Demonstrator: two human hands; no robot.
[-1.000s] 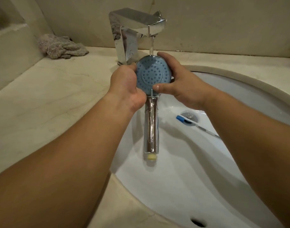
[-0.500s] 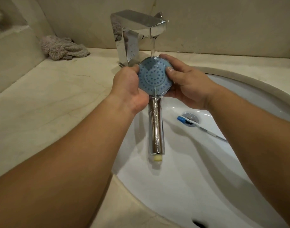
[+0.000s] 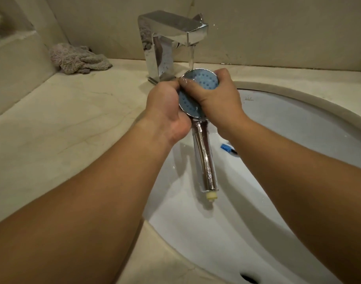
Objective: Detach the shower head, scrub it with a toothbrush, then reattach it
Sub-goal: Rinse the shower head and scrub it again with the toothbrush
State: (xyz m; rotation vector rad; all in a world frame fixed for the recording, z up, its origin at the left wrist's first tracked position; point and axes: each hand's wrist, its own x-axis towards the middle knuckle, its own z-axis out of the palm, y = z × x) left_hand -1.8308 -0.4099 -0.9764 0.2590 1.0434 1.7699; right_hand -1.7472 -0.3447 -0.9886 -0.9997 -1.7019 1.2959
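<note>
The chrome shower head with round blue face (image 3: 204, 80) sits under the tap's stream, above the white basin (image 3: 298, 124). Left hand (image 3: 165, 111) grip curls round its rim; right hand (image 3: 216, 95) thumb presses across the face. A blue-headed toothbrush (image 3: 226, 148) lies in the basin.

blue-faced chrome shower head (image 3: 204, 80) under running water; toothbrush (image 3: 226, 148) in basin

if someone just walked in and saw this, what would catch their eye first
Most likely the blue-faced shower head, held in the middle of the view over the white sink, with water from the chrome tap running onto its top edge. The left hand grips its left side and the right hand lies across its face, thumb on the blue. Next, the blue-headed toothbrush lying in the basin beside the right forearm.
</note>
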